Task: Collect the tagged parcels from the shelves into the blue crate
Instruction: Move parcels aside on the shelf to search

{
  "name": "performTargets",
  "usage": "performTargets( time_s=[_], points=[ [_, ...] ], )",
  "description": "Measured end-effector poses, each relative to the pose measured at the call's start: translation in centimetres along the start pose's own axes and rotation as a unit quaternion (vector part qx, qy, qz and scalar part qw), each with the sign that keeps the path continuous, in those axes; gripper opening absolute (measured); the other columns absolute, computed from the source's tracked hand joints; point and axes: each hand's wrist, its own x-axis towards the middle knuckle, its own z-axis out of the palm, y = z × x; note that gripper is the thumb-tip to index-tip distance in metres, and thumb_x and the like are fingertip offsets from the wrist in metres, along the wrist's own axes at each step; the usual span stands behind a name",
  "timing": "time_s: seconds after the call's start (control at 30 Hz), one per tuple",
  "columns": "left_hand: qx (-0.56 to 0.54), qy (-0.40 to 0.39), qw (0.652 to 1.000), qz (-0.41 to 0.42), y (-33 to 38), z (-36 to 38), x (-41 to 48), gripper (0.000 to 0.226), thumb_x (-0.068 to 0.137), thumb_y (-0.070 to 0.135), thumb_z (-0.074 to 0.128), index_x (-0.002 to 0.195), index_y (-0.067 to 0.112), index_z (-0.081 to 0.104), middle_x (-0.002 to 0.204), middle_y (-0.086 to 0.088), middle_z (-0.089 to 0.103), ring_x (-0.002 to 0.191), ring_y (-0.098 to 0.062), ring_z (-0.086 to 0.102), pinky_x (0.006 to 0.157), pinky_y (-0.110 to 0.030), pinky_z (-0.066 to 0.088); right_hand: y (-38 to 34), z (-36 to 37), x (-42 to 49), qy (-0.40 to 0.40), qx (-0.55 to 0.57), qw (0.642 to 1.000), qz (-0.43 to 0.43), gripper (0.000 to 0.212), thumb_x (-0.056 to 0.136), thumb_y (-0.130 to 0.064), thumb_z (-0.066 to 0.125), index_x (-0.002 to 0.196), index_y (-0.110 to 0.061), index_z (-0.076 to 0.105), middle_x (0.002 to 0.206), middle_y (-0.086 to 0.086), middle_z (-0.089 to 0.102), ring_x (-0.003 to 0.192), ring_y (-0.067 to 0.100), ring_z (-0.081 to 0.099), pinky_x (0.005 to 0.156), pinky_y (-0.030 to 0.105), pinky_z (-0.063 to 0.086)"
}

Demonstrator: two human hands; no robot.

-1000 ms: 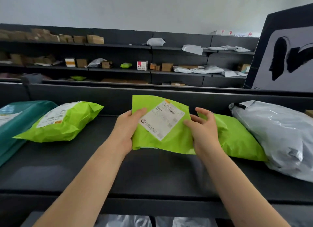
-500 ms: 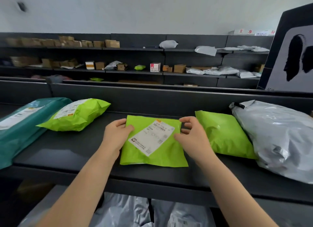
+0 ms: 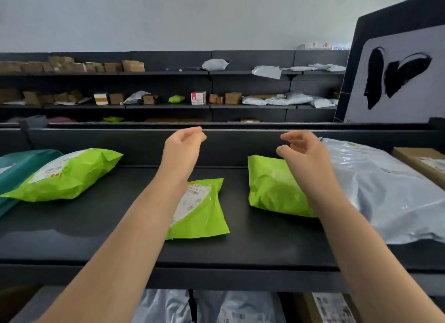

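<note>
Plainly, the glossy lime-green parcel (image 3: 204, 218) lies flat, white label (image 3: 195, 197) up.

green parcel (image 3: 204, 216) | white label facing up | lying flat | front-centre of dark shelf (image 3: 96, 238)

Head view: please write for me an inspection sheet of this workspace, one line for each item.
Surface: dark shelf board, with parcels lying on it.
Job's things: middle green parcel, label up, nobody holding it; left green parcel, label up; right green parcel, no label visible; blue crate not seen.
Clutter: teal parcel at far left; grey bag at right; cardboard box at far right.
Hands: left hand and right hand are raised above the shelf, fingers loosely curled, holding nothing.
Cables: nothing seen.
Surroundings: back shelves with boxes and bags; dark panel at right; more bags below the shelf.
</note>
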Motion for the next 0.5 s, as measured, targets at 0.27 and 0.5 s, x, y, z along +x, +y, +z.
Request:
performTargets(
  time_s=[0.27, 0.5],
  points=[
    [0.015, -0.145, 0.981, -0.131, -3.8, 10.3, -1.6, 0.047, 0.09, 0.03, 0.06, 0.134, 0.014, 0.051, 0.114, -0.002, 0.06, 0.098, -0.015, 0.055, 0.078, -0.029, 0.044, 2.5, -1.4, 0.5, -0.083, -0.194, 0.977, 0.002, 0.037, 0.094, -0.022, 0.051, 0.131, -0.021, 0.048, 0.139, 0.006, 0.043, 0.117, 0.02, 0.047, 0.091, 0.027, 0.032],
    [0.064, -0.149, 0.973, -0.164, -5.1, 11.5, -1.8, 0.103, 0.079, 0.034, 0.074, 0.155, 0.016, 0.006, 0.148, -0.011, 0.04, 0.124, -0.029, 0.05, 0.1, -0.038, 0.045, 5.2, -0.1, 0.0, -0.108, -0.297, 0.946, 0.073, 0.042, 0.1, -0.027, 0.038, 0.14, -0.012, 0.041, 0.136, 0.017, 0.046, 0.119, 0.037, 0.049, 0.092, 0.041, 0.041]
  ],
)
